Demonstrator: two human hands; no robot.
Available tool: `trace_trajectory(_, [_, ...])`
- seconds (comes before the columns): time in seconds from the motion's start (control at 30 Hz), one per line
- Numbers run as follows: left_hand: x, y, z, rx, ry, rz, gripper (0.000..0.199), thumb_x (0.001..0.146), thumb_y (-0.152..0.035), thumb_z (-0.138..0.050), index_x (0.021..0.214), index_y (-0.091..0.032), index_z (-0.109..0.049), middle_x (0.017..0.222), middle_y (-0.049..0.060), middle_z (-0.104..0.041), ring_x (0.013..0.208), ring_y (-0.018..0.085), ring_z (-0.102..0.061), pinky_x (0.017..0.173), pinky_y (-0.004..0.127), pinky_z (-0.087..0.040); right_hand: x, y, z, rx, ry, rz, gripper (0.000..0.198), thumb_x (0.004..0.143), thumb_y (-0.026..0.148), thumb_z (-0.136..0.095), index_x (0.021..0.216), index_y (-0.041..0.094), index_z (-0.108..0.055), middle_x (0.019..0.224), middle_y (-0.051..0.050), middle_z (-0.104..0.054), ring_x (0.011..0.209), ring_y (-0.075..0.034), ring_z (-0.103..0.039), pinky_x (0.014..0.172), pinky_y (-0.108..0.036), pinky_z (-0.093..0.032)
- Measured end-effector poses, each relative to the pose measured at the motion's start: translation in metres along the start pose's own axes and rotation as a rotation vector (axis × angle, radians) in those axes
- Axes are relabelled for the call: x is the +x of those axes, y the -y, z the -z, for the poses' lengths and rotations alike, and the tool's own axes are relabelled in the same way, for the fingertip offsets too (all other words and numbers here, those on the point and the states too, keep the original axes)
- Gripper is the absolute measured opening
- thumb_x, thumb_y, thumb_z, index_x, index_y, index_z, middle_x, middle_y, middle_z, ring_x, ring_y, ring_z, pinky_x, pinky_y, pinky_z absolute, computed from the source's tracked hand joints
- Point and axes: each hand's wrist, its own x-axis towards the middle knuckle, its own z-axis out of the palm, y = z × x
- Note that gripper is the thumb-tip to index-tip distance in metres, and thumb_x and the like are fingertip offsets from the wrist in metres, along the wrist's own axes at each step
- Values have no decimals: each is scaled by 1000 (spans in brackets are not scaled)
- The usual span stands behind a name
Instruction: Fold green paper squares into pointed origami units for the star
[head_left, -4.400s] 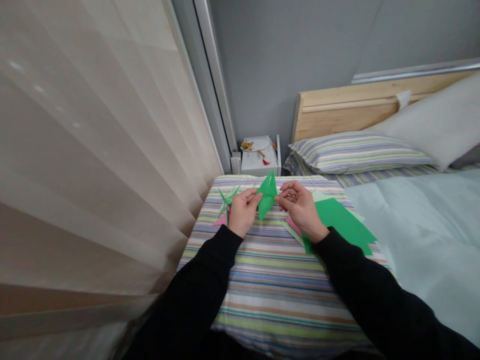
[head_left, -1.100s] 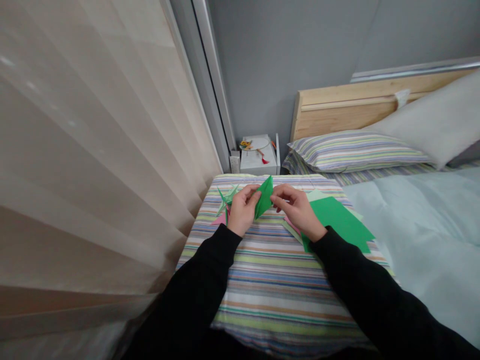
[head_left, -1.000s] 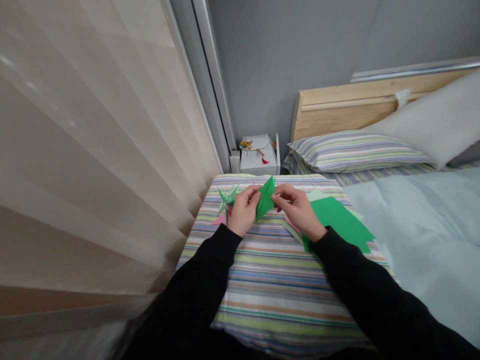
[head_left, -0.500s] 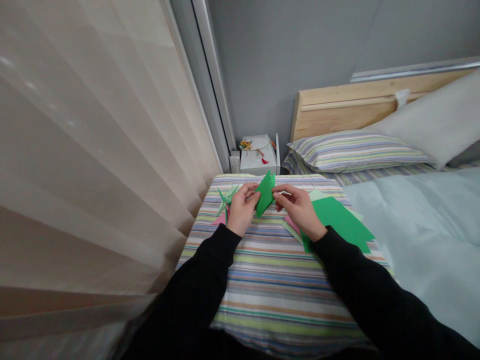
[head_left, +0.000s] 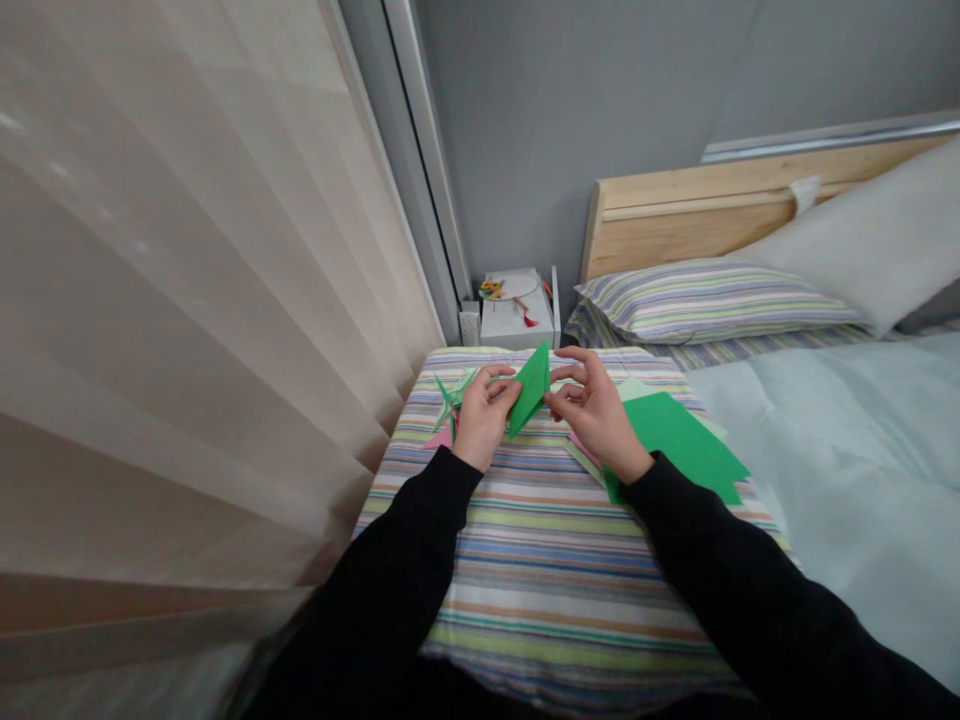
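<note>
A folded piece of green origami paper point(head_left: 531, 388) is held up above the striped cloth, its tip pointing up and right. My left hand point(head_left: 486, 412) pinches its left side between thumb and fingers. At its right edge, my right hand point(head_left: 592, 410) has thumb and forefinger closed at the lower corner, with the other fingers curled loosely beside it. Left of my left hand lie folded green paper pieces point(head_left: 448, 397) with thin points, partly hidden by the hand. A pink paper piece point(head_left: 440, 438) lies under them.
Flat green sheets point(head_left: 679, 445) lie by my right forearm, over pale green and pink paper. The striped cloth point(head_left: 555, 580) covers the surface before me. A white bedside stand point(head_left: 506, 325) is behind it, a curtain point(head_left: 225, 300) left, a bed point(head_left: 840, 420) right.
The green paper's right edge now looks straighter and its flaps lie closer together. The upper fingers of my right hand have lifted and spread from it. My left hand stays almost still.
</note>
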Motion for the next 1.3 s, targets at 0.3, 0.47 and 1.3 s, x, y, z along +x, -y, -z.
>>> trace_trajectory(0.3, [-1, -5, 1, -53, 52, 44, 40, 77, -53, -82, 89, -15, -78, 86, 5, -76, 78, 17, -68, 71, 27, -54, 1, -4, 6, -364, -122, 183, 15, 78, 28, -83, 89, 24, -75, 132, -11, -60, 128, -32, -58, 102, -51, -53])
trace_trajectory(0.47, [-7, -15, -2, -322, 148, 142, 64, 80, -73, -71, 103, -14, -77, 110, 12, -76, 87, 22, -72, 78, 34, -60, 4, -8, 8, -362, -247, 194, 17, 79, 33, -83, 74, 22, -71, 111, -10, -70, 115, -30, -65, 108, -54, -46])
trace_trajectory(1.3, [0, 1, -2, 27, 138, -35, 42, 68, -44, -93, 96, -15, -81, 97, 8, -82, 93, 25, -75, 95, 42, -58, 1, -3, 0, -88, -59, 49, 16, 74, 36, -87, 77, 24, -77, 108, -6, -71, 109, -25, -66, 85, -37, -56])
